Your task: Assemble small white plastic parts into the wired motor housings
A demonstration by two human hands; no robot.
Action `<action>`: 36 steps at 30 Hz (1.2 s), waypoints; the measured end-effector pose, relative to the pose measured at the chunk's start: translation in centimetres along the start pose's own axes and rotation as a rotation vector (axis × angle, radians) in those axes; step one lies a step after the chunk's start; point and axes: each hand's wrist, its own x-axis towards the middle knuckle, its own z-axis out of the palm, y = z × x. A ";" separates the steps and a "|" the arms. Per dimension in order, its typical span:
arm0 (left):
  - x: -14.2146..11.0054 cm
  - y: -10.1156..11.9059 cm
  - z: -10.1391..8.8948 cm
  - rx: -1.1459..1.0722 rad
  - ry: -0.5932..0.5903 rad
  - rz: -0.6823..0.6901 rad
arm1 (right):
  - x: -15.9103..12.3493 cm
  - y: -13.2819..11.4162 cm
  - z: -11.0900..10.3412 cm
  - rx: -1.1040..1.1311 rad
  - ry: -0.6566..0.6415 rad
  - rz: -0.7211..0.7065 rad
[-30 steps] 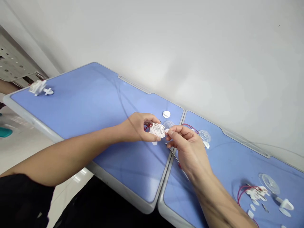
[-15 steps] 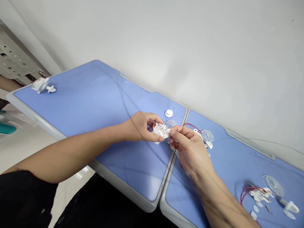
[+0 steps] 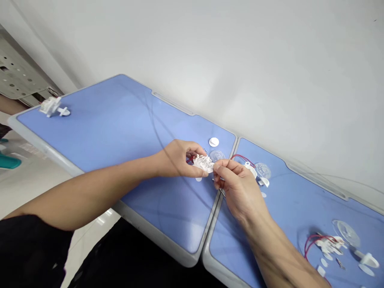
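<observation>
My left hand (image 3: 178, 160) grips a small white plastic gear assembly (image 3: 203, 163) with red wires, held just above the left blue table (image 3: 114, 132). My right hand (image 3: 237, 184) is closed in a pinch at the assembly's right edge, its fingertips touching it. What the pinch holds is too small to make out. A thin metal tool lies under my right palm, mostly hidden. A white round disc (image 3: 214, 141) and a clear round cover (image 3: 216, 155) lie on the table just beyond the assembly.
A second blue table (image 3: 294, 208) adjoins on the right, bearing red wires (image 3: 241, 158), a clear cover (image 3: 263, 171) and small white pieces. Another wired assembly (image 3: 325, 243) with loose parts lies at the far right. A white part (image 3: 54, 107) sits at the far left corner.
Both hands stayed together on the assembly. My right hand's fingers closed in tighter against its right edge. The view shifted slightly.
</observation>
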 end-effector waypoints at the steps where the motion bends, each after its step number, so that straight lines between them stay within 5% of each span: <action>1: 0.0 0.0 0.0 0.000 0.001 0.001 | 0.0 0.0 0.0 -0.001 0.000 0.001; 36: 0.2 0.0 0.1 -0.078 -0.008 -0.017 | -0.4 0.0 0.1 -0.170 0.009 -0.175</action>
